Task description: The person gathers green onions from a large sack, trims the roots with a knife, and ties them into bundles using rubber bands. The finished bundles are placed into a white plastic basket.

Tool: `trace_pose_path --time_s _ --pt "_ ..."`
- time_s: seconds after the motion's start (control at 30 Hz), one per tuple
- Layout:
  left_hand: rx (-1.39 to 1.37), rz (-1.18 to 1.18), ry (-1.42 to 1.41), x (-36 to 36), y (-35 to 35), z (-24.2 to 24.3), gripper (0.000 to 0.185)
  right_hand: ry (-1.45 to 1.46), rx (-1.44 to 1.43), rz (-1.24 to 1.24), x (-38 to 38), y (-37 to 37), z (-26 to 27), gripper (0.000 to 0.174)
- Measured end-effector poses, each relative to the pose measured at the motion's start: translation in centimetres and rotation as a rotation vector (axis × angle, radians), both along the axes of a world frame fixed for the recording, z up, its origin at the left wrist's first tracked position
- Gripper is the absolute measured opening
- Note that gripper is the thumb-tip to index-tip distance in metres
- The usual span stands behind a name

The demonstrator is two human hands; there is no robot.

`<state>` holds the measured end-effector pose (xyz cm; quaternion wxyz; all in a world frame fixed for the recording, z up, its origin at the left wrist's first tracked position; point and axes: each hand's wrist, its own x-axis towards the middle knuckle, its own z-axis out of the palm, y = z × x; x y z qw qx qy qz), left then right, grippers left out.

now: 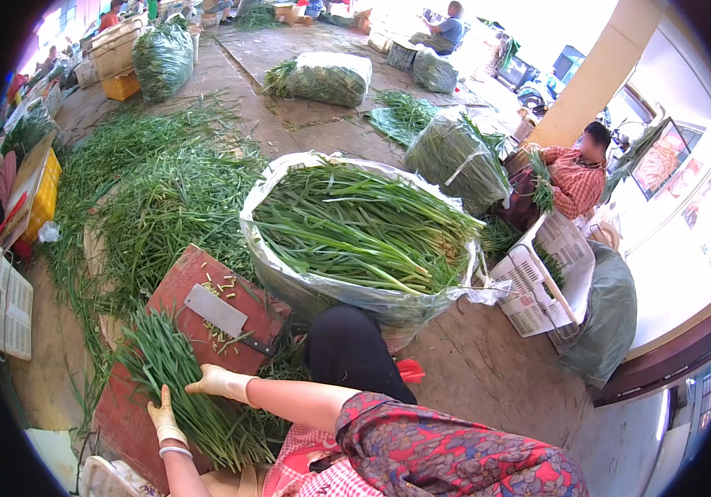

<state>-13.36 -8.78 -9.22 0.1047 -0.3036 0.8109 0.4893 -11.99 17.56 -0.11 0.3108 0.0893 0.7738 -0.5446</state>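
A thick bunch of long, flat-leaved greens, like garlic chives [175,366], lies slantwise over a red board [122,407], its stem ends towards my lap. My left hand [166,417], in a pale glove, clasps the bunch from the near left side. From the other side my right hand [222,380], gloved alike, grips it, with fingers partly hidden by leaves. Farther up the board rests a cleaver [217,309] with a dark handle, blade flat. Short cut stem ends [222,338] are scattered around the blade.
A large plastic bag [306,298] full of greens stands beyond my knee. Loose leaves [175,186] heap on the floor at left. At right, a person [573,177] holds greens behind a white crate [536,279]. Another white crate [10,304] stands far left.
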Motion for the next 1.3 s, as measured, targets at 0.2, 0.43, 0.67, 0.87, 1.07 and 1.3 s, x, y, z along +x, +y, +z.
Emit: trace_pose_path --time_s 0.2,0.43,0.67,0.87,1.07,1.3 --pt "0.377 0.014 -0.052 -0.3 3.3 2.1 0.100 -0.053 -0.005 0.158 -1.5 -3.2 -1.5 0.078" --pt "0.749 -0.026 -0.024 2.0 6.4 9.9 0.064 -0.046 -0.239 0.058 0.1 -2.2 -0.2 0.091" --pt "0.666 -0.179 0.258 5.1 7.0 15.5 0.073 0.036 -0.599 0.043 2.8 -0.9 7.3 0.077" --pt "0.416 -0.365 0.485 8.6 7.2 24.0 0.082 0.348 -0.427 0.118 6.4 0.9 16.8 0.075" --pt "0.380 -0.343 0.784 12.3 6.8 28.6 0.078 0.875 -0.721 0.203 7.7 0.0 20.9 0.070" --pt "0.004 -0.684 0.588 9.8 5.9 25.2 0.084 0.956 -0.248 0.309 7.1 2.1 17.5 0.076"
